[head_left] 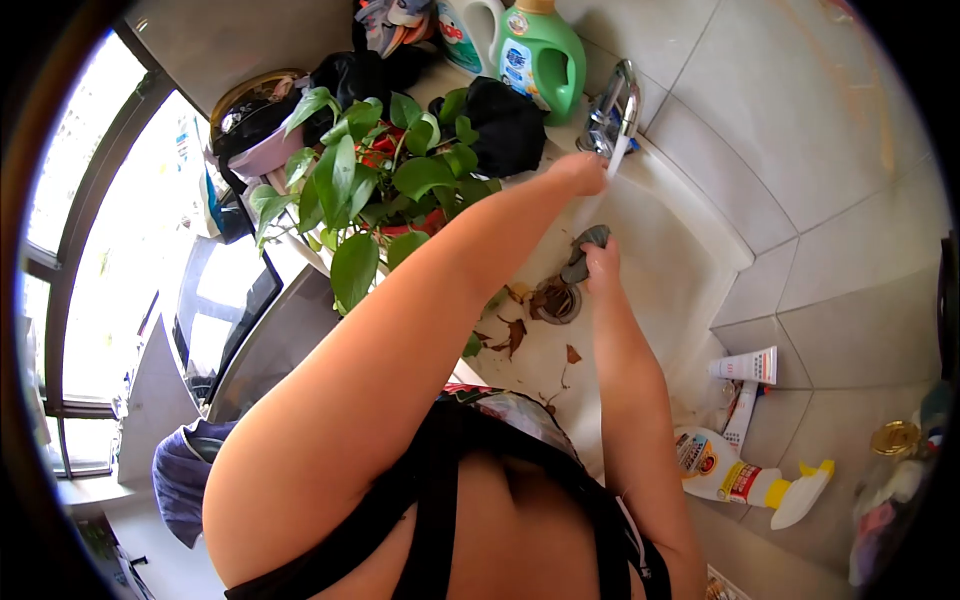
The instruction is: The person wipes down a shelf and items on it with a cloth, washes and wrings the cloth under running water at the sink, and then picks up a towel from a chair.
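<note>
Water runs from a chrome faucet (626,95) into a white sink (670,260). My left hand (582,175) is at the stream, just below the spout; its fingers are mostly hidden behind the back of the hand. Lower in the basin, my right hand (602,266) is closed on a grey, curled, soft-looking piece (582,252), whose exact kind I cannot make out. Directly below that piece lies the round drain (556,301), with dark brown matter in it. Brown dry leaves (513,338) are scattered beside the drain on the basin floor.
A leafy potted plant (350,180) stands left of the sink, with black cloth (508,125) behind it. Green (540,65) and white (470,30) detergent bottles stand at the back. A spray bottle (735,475) and a white tube (745,365) lie along the right wall.
</note>
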`<state>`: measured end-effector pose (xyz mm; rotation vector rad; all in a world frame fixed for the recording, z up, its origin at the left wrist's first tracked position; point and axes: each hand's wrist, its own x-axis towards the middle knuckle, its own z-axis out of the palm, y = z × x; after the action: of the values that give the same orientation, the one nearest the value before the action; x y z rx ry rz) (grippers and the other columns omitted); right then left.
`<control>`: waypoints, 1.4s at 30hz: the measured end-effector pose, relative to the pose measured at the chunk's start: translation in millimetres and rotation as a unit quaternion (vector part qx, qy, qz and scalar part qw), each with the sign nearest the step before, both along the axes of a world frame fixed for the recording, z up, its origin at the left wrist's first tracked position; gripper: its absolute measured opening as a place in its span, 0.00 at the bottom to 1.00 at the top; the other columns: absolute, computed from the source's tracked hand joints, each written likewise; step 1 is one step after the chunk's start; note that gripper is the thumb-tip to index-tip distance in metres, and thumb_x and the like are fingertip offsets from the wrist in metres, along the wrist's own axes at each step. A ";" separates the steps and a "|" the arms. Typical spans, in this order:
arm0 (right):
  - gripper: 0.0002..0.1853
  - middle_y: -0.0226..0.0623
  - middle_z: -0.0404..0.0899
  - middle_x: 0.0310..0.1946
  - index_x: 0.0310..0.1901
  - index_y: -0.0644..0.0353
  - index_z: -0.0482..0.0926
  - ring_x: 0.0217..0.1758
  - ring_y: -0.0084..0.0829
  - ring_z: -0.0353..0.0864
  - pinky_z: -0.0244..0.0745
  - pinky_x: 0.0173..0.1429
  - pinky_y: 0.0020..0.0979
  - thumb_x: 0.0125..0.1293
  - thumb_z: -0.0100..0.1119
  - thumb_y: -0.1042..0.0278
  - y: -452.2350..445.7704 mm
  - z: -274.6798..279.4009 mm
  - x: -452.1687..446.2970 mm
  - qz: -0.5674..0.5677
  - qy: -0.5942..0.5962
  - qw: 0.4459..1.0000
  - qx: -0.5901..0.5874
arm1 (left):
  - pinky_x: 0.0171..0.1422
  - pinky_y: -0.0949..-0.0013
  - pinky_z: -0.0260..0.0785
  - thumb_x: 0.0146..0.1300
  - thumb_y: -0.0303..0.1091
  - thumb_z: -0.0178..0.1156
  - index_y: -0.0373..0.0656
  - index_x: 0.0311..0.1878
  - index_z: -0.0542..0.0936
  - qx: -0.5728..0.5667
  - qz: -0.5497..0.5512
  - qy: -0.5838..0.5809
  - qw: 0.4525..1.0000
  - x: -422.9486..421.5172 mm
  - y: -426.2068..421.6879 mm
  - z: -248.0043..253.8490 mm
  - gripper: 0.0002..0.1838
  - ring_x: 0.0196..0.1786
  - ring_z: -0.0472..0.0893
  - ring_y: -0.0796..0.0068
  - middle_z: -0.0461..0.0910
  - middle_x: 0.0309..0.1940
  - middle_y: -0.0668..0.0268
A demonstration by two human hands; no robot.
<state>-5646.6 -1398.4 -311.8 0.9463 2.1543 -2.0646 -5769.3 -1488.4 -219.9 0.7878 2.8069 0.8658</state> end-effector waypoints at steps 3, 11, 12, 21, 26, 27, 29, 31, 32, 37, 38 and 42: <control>0.23 0.40 0.73 0.46 0.55 0.64 0.67 0.47 0.36 0.72 0.67 0.48 0.34 0.55 0.54 0.78 6.3 -15.5 -1.3 0.014 0.083 0.991 -0.107 | 0.50 0.60 0.70 0.56 0.42 0.51 0.44 0.44 0.78 -0.057 -0.043 0.045 0.996 -11.1 3.1 3.5 0.17 0.45 0.78 0.53 0.79 0.40 0.52; 0.28 0.37 0.71 0.44 0.60 0.53 0.62 0.46 0.33 0.71 0.68 0.42 0.37 0.55 0.53 0.77 -16.6 29.5 -4.9 0.029 0.068 0.963 -0.259 | 0.49 0.61 0.69 0.54 0.39 0.48 0.48 0.38 0.82 0.051 0.005 -0.043 0.998 -23.2 1.9 17.8 0.14 0.44 0.78 0.56 0.80 0.38 0.56; 0.28 0.37 0.71 0.44 0.60 0.53 0.62 0.46 0.33 0.71 0.68 0.42 0.37 0.55 0.53 0.77 -16.3 25.4 -3.9 0.026 0.068 0.963 -0.260 | 0.49 0.61 0.69 0.54 0.39 0.48 0.48 0.38 0.82 0.050 0.003 -0.044 0.998 -30.4 2.1 10.3 0.14 0.44 0.78 0.56 0.80 0.38 0.56; 0.20 0.34 0.73 0.32 0.44 0.66 0.73 0.37 0.30 0.71 0.66 0.42 0.30 0.44 0.49 0.80 18.5 21.4 44.8 0.014 0.057 0.995 -0.083 | 0.42 0.67 0.69 0.58 0.41 0.54 0.44 0.41 0.80 0.162 0.061 -0.044 0.984 10.3 10.0 -30.0 0.14 0.37 0.78 0.70 0.81 0.33 0.65; 0.18 0.34 0.74 0.35 0.45 0.65 0.72 0.39 0.29 0.74 0.70 0.42 0.30 0.49 0.47 0.75 46.8 0.1 71.0 0.113 0.106 0.985 -0.076 | 0.55 0.66 0.64 0.59 0.64 0.47 0.43 0.42 0.81 0.213 -0.042 -0.333 0.918 95.9 28.7 -98.6 0.31 0.49 0.75 0.62 0.78 0.42 0.54; 0.18 0.34 0.74 0.36 0.45 0.66 0.72 0.40 0.29 0.74 0.70 0.46 0.29 0.50 0.46 0.73 46.0 0.2 74.9 0.130 0.141 0.976 -0.099 | 0.56 0.68 0.63 0.59 0.66 0.44 0.43 0.43 0.81 0.228 -0.032 -0.355 0.906 119.1 20.2 -87.3 0.34 0.51 0.75 0.62 0.78 0.43 0.54; 0.17 0.34 0.75 0.37 0.44 0.65 0.72 0.42 0.29 0.74 0.70 0.48 0.30 0.52 0.45 0.71 36.8 7.1 85.3 0.094 0.158 0.975 -0.124 | 0.54 0.68 0.64 0.60 0.63 0.46 0.43 0.43 0.79 0.276 0.003 -0.441 0.854 138.8 7.2 -65.0 0.31 0.48 0.75 0.66 0.78 0.42 0.58; 0.17 0.34 0.75 0.38 0.44 0.65 0.73 0.43 0.30 0.74 0.69 0.51 0.31 0.54 0.44 0.69 33.3 5.3 93.7 0.052 0.172 0.973 -0.147 | 0.52 0.67 0.66 0.62 0.61 0.47 0.43 0.44 0.78 0.325 0.031 -0.522 0.788 160.2 -4.9 -56.2 0.28 0.45 0.75 0.71 0.78 0.40 0.61; 0.17 0.35 0.75 0.40 0.45 0.64 0.72 0.45 0.32 0.74 0.69 0.52 0.33 0.56 0.44 0.66 34.4 -1.1 93.3 -0.010 0.155 0.966 -0.207 | 0.50 0.65 0.67 0.61 0.61 0.48 0.44 0.44 0.78 0.327 0.047 -0.537 0.776 169.8 -10.3 -53.2 0.28 0.46 0.75 0.69 0.78 0.41 0.61; 0.20 0.38 0.73 0.47 0.49 0.61 0.70 0.50 0.36 0.72 0.67 0.57 0.37 0.63 0.45 0.55 19.5 -6.6 98.6 -0.054 0.047 0.960 -0.272 | 0.44 0.57 0.73 0.58 0.63 0.51 0.46 0.45 0.77 0.344 0.107 -0.587 0.724 211.2 -24.9 -47.4 0.29 0.48 0.76 0.65 0.77 0.44 0.63; 0.20 0.38 0.73 0.47 0.49 0.61 0.70 0.50 0.36 0.72 0.67 0.57 0.37 0.63 0.45 0.55 15.8 -3.5 101.3 -0.045 0.047 0.961 -0.270 | 0.42 0.57 0.73 0.56 0.59 0.55 0.46 0.44 0.77 0.365 0.123 -0.584 0.714 219.0 -23.0 -55.0 0.26 0.44 0.77 0.65 0.77 0.42 0.64; 0.18 0.41 0.76 0.40 0.45 0.64 0.73 0.43 0.37 0.75 0.71 0.49 0.37 0.62 0.47 0.58 10.0 9.4 117.8 -0.006 0.034 0.935 -0.354 | 0.35 0.66 0.72 0.52 0.44 0.66 0.45 0.39 0.76 0.384 0.131 -0.595 0.693 224.8 -39.2 -66.5 0.16 0.33 0.77 0.71 0.76 0.36 0.66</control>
<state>-5528.7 -1388.4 -302.4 0.7819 1.2181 -2.5964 -5544.5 -1527.6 -286.4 -0.2269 1.3216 1.7632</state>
